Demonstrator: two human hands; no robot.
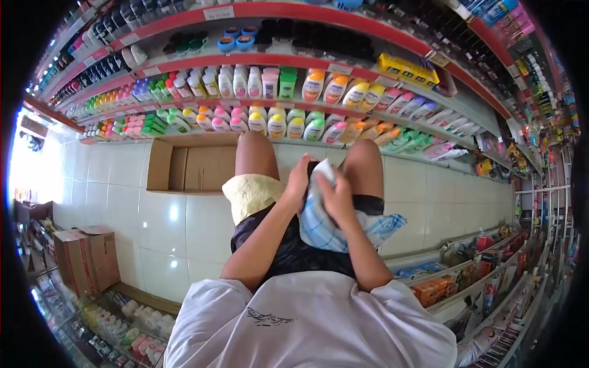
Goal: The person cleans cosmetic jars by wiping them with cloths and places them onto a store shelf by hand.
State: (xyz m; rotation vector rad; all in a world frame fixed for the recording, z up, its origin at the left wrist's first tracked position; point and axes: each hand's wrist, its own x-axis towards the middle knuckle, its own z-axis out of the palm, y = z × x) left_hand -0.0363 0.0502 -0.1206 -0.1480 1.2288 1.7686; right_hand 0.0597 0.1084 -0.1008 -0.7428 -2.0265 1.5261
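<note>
My left hand is closed around a small black object, mostly covered by fingers and cloth, so its kind is hidden. My right hand grips a blue-and-white checked cloth, its pale upper part pressed against the black object. The rest of that cloth drapes over my lap toward the right knee. Over my left thigh lies a folded pale yellow cloth, which neither hand touches. Both hands meet between my bent knees, low in front of the shelves.
Ahead, a red-edged shelf carries rows of lotion bottles and a yellow box. An open cardboard box sits on the tiled floor by my left knee. Another carton stands behind left. Low racks with packets line the right.
</note>
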